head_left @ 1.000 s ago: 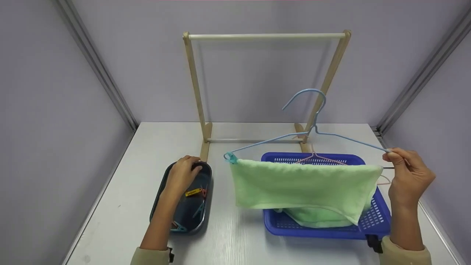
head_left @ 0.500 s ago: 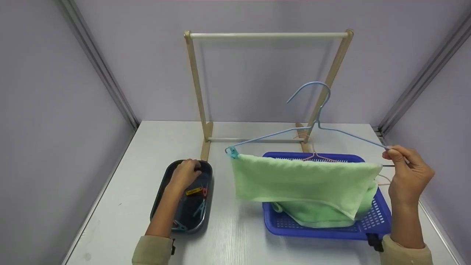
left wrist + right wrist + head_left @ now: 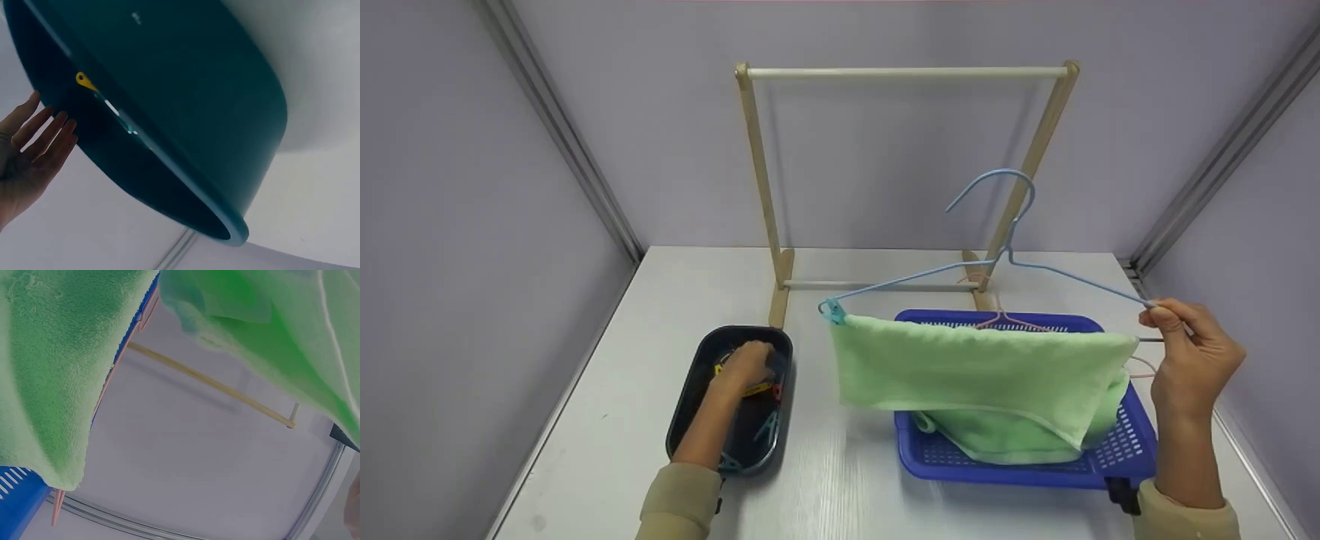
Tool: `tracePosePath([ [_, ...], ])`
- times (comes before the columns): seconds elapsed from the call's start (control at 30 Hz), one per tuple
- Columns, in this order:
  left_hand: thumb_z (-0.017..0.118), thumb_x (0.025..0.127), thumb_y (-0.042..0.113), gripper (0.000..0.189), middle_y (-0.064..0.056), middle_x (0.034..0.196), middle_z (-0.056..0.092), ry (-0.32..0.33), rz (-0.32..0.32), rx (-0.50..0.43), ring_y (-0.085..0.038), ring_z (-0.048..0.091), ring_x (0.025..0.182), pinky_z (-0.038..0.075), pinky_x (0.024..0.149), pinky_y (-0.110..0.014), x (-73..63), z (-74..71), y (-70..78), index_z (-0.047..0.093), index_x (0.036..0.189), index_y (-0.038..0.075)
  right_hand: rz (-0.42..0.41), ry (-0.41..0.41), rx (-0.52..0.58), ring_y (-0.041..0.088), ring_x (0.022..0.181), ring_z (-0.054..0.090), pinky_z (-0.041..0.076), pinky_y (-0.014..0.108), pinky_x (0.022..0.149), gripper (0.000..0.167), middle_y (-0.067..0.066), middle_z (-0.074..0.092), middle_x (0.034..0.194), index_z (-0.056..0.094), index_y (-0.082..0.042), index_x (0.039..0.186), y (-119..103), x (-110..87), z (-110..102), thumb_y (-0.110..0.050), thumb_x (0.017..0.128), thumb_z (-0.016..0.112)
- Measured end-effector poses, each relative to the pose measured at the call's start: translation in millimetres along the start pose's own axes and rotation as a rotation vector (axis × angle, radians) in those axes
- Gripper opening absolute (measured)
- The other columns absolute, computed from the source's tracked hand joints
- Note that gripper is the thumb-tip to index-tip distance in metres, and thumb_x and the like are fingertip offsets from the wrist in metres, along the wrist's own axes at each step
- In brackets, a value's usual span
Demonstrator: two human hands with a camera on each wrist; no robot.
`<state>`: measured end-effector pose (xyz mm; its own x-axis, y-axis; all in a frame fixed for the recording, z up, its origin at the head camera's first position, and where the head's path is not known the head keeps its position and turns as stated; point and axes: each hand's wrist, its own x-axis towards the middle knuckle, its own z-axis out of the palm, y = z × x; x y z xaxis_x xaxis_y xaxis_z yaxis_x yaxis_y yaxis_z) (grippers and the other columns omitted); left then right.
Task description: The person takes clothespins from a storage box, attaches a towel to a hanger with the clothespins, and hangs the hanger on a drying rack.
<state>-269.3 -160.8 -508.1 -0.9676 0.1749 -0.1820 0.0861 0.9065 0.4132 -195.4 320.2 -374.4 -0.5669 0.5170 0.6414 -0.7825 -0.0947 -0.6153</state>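
My right hand (image 3: 1196, 360) pinches the right end of a light blue wire hanger (image 3: 911, 279). Over its lower bar hangs a pale green towel (image 3: 975, 367), held at the left corner by a teal clothespin (image 3: 833, 310). My left hand (image 3: 747, 365) reaches down inside a dark teal oblong tray (image 3: 750, 446); in the left wrist view its fingers are loosely extended by the rim, with nothing visible in them. Around it in the tray lie several clothespins: a yellow one (image 3: 757, 389), a red one (image 3: 778, 391) and a teal one (image 3: 766, 426).
Below the towel stands a blue perforated basket (image 3: 1005, 476) holding more green cloth (image 3: 997, 439) and a pink hanger (image 3: 1020, 325). Behind rises a wooden rack with a white top bar (image 3: 907, 73). Grey walls enclose the white table on three sides.
My left hand has moved from the tray's far end a little nearer and lower into it. The hanger and towel rose slightly, then stayed nearly still in my right hand.
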Motion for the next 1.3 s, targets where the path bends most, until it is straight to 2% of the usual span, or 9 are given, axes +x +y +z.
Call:
tracePosePath([
  [0.13,0.065,0.081,-0.001,0.027,-0.019,0.104,0.06,-0.008,0.007,0.003,-0.029,0.057,0.094,0.046,0.084,-0.042,6.7,7.9,-0.5,0.061,0.107,-0.005,0.0,-0.005,-0.002,0.022,0.062,0.059,0.05,0.026,0.065,0.017,0.018,0.06,0.067,0.056,0.029,0.082,0,0.4,0,0.017,0.075,0.065],
  [0.37,0.06,0.08,-0.005,0.007,-0.009,0.075,0.055,-0.015,0.014,0.034,-0.022,0.048,0.066,0.045,0.061,-0.036,10.0,18.3,-6.8,0.062,0.087,-0.004,0.017,0.001,0.003,0.022,0.061,0.059,0.051,0.025,0.065,0.017,0.018,0.061,0.067,0.056,0.029,0.082,0,-0.5,-1,0.017,0.074,0.065],
  [0.77,0.068,0.074,-0.004,0.006,-0.012,0.074,0.059,-0.015,0.004,0.033,-0.024,0.049,0.064,0.046,0.063,-0.039,11.3,32.0,-14.0,0.064,0.078,-0.003,0.016,-0.002,-0.009,0.022,0.063,0.059,0.05,0.025,0.065,0.015,0.017,0.06,0.067,0.055,0.029,0.082,3,-2.1,-3,0.019,0.074,0.064],
  [0.9,0.066,0.074,-0.007,0.006,-0.011,0.072,0.059,-0.024,-0.012,0.02,-0.025,0.051,0.064,0.046,0.063,-0.039,20.9,39.8,-21.0,0.063,0.073,-0.001,0.015,-0.004,-0.02,0.022,0.063,0.06,0.051,0.024,0.066,0.014,0.017,0.06,0.068,0.055,0.029,0.083,3,-2.7,-3,0.02,0.075,0.062],
  [0.93,0.066,0.074,-0.006,0.006,-0.011,0.071,0.059,-0.003,0.025,0.014,-0.024,0.05,0.063,0.046,0.06,-0.037,28.2,48.7,-31.8,0.063,0.072,-0.001,0.016,-0.004,-0.021,0.022,0.063,0.06,0.051,0.024,0.066,0.014,0.017,0.061,0.068,0.055,0.029,0.083,3,-2.6,-3,0.02,0.075,0.062],
  [1.0,0.065,0.074,-0.006,0.006,-0.011,0.072,0.059,-0.003,0.032,0.016,-0.024,0.051,0.063,0.046,0.06,-0.037,32.3,51.7,-36.5,0.062,0.073,-0.001,0.016,-0.003,-0.025,0.021,0.063,0.06,0.051,0.024,0.066,0.014,0.017,0.061,0.068,0.055,0.029,0.083,3,-2.7,-4,0.02,0.075,0.063],
  [1.13,0.066,0.074,-0.006,0.007,-0.013,0.076,0.06,0.0,0.023,-0.029,-0.025,0.051,0.067,0.046,0.064,-0.04,27.9,46.2,-36.8,0.062,0.079,-0.002,0.026,0.003,-0.013,0.021,0.063,0.06,0.051,0.024,0.066,0.016,0.017,0.061,0.068,0.056,0.028,0.082,3,-2.9,-3,0.018,0.074,0.065],
  [1.17,0.067,0.073,-0.006,0.01,-0.014,0.079,0.06,-0.02,-0.021,-0.037,-0.027,0.052,0.069,0.047,0.068,-0.043,20.9,36.8,-28.1,0.062,0.082,-0.003,0.028,0.003,-0.011,0.021,0.063,0.061,0.051,0.024,0.066,0.016,0.017,0.061,0.068,0.056,0.028,0.082,3,-3.1,-3,0.018,0.074,0.065],
  [1.3,0.07,0.074,-0.001,0.025,-0.017,0.089,0.061,-0.019,-0.037,-0.088,-0.029,0.054,0.079,0.046,0.076,-0.046,10.4,27.7,-25.3,0.06,0.097,-0.005,0.02,-0.009,-0.024,0.021,0.063,0.06,0.051,0.024,0.066,0.016,0.017,0.061,0.068,0.055,0.029,0.082,2,-3.4,-3,0.018,0.075,0.064],
])
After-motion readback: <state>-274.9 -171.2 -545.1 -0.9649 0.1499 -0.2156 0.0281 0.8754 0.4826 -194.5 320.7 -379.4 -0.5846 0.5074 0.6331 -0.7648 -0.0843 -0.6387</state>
